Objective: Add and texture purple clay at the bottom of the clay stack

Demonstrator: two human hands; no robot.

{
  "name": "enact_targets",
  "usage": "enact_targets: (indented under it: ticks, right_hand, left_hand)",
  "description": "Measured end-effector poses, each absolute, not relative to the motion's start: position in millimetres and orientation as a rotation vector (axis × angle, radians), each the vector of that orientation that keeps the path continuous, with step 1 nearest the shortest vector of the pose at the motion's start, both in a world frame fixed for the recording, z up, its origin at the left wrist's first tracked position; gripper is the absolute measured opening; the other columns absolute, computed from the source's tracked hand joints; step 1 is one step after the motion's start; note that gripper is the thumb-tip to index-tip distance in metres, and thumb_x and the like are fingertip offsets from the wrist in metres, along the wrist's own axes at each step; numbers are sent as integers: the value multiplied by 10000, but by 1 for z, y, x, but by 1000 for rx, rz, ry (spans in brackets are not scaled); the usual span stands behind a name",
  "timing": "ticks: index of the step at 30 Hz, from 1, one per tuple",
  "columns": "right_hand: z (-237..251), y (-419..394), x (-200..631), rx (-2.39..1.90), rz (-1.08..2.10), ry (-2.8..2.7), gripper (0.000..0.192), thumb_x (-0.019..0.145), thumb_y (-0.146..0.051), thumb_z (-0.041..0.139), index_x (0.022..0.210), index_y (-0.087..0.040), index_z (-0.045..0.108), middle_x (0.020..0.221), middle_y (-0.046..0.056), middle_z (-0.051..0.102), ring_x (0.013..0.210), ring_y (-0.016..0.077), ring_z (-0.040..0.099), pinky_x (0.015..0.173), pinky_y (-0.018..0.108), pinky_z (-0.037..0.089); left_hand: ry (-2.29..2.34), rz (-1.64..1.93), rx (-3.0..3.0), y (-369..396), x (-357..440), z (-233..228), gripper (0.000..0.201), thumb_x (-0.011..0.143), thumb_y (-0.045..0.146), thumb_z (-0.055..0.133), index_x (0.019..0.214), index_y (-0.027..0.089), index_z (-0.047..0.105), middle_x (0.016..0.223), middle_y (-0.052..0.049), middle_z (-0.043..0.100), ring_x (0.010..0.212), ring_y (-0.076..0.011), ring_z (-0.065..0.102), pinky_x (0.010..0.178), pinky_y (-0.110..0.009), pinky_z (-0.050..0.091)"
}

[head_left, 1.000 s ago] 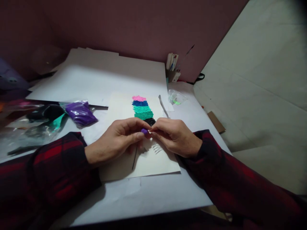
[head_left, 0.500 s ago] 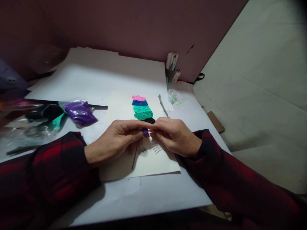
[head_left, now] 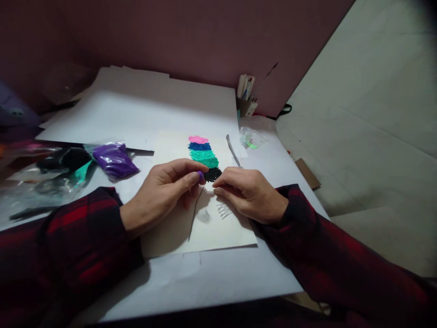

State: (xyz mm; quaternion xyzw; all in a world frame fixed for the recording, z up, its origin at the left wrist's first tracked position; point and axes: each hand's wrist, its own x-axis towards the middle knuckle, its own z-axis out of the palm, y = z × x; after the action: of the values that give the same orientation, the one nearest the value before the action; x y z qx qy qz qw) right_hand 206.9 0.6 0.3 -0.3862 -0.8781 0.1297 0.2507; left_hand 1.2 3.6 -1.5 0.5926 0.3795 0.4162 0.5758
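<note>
My left hand (head_left: 163, 192) pinches a small purple lump (head_left: 200, 175) between thumb and forefinger, just left of the black patch (head_left: 213, 173). My right hand (head_left: 248, 192) rests on the cream sheet (head_left: 177, 230) with fingertips pinched together close below the black patch; what it holds, if anything, is too small to tell. On the sheet a column of textured bands runs pink (head_left: 198, 139), blue (head_left: 200, 146), green (head_left: 205, 158), then black. A thin dark line (head_left: 194, 217) and pale comb-like marks (head_left: 223, 211) lie under my hands.
Bags of purple (head_left: 115, 161), black (head_left: 66, 159) and green (head_left: 80, 174) material lie at the left. A small clear bag (head_left: 251, 138) and a thin grey strip (head_left: 232, 151) sit beyond the sheet. A holder with pens (head_left: 246, 96) stands by the wall. White boards (head_left: 143, 107) cover the table.
My hands have parted slightly. The left hand drew the purple lump up and left, away from the right fingertips, uncovering the black patch.
</note>
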Motion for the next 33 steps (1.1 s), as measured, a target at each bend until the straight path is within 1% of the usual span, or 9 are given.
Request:
enact_targets:
  ticks: [5, 11, 14, 17, 20, 23, 26, 29, 33]
  right_hand:
    - [-1, 0, 206, -1038, 348, -2388, 77, 859, -183, 576, 860, -141, 641, 796, 34, 625, 683, 116, 535, 624, 252, 403]
    - [-1, -1, 205, -980, 314, -2222, 78, 859, -140, 572, 851, -145, 649, 769, 27, 645, 653, 108, 542, 591, 248, 425]
    - [0, -2, 203, -1011, 252, -1996, 86, 875, -161, 573, 848, -163, 655, 772, 25, 658, 677, 120, 569, 582, 263, 444]
    - [2, -5, 202, -1072, 247, -1838, 81, 881, -205, 588, 852, -176, 658, 784, 26, 663, 658, 126, 582, 564, 284, 459]
    - [3, -6, 203, -1106, 287, -1749, 83, 881, -248, 602, 866, -188, 658, 779, 23, 665, 640, 129, 589, 559, 296, 474]
    - [3, -6, 204, -1126, 334, -1677, 132, 896, -301, 586, 856, -196, 655, 732, 16, 656, 605, 122, 578, 520, 285, 452]
    - [2, -4, 206, -1145, 369, -1662, 205, 922, -344, 540, 838, -197, 655, 696, 12, 642, 559, 110, 545, 489, 271, 423]
    - [-1, -1, 208, -1142, 347, -1729, 232, 924, -348, 535, 818, -185, 663, 679, 9, 629, 550, 101, 520, 498, 262, 419]
    - [0, 3, 210, -1073, 286, -1848, 208, 919, -307, 543, 825, -168, 666, 672, 6, 625, 581, 102, 541, 544, 256, 433]
  left_hand:
    - [840, 1020, 1379, 6, 0, -2, 208, 715, 179, 735, 873, 177, 599, 634, 33, 580, 483, -86, 509, 450, -198, 416]
    - [944, 932, 1465, 4, 1, 3, 214, 876, 354, 574, 821, 151, 614, 526, 29, 516, 471, -87, 462, 447, -193, 353]
    - [929, 967, 1425, 5, 1, 0, 162, 799, 260, 658, 906, 141, 634, 591, 28, 548, 495, -86, 482, 465, -197, 376]
    - [888, 1015, 1360, 6, 1, -3, 245, 709, 177, 723, 924, 151, 609, 653, 30, 573, 508, -87, 510, 480, -204, 415]
    - [920, 994, 1364, 5, 2, 0, 168, 767, 259, 696, 839, 158, 583, 580, 41, 543, 465, -86, 493, 454, -203, 404]
    - [979, 960, 1425, 3, 2, 2, 217, 851, 361, 607, 804, 149, 597, 547, 33, 523, 457, -80, 475, 434, -191, 363]
    - [966, 973, 1395, 3, 2, 0, 170, 828, 301, 627, 899, 147, 623, 627, 18, 568, 502, -83, 494, 448, -189, 374]
    - [893, 1015, 1368, 5, 3, -4, 258, 730, 186, 705, 968, 152, 611, 767, -1, 610, 583, -90, 529, 477, -186, 406]
    - [886, 1013, 1379, 5, 6, -5, 184, 739, 196, 707, 852, 160, 567, 645, 39, 547, 506, -73, 483, 453, -185, 382]
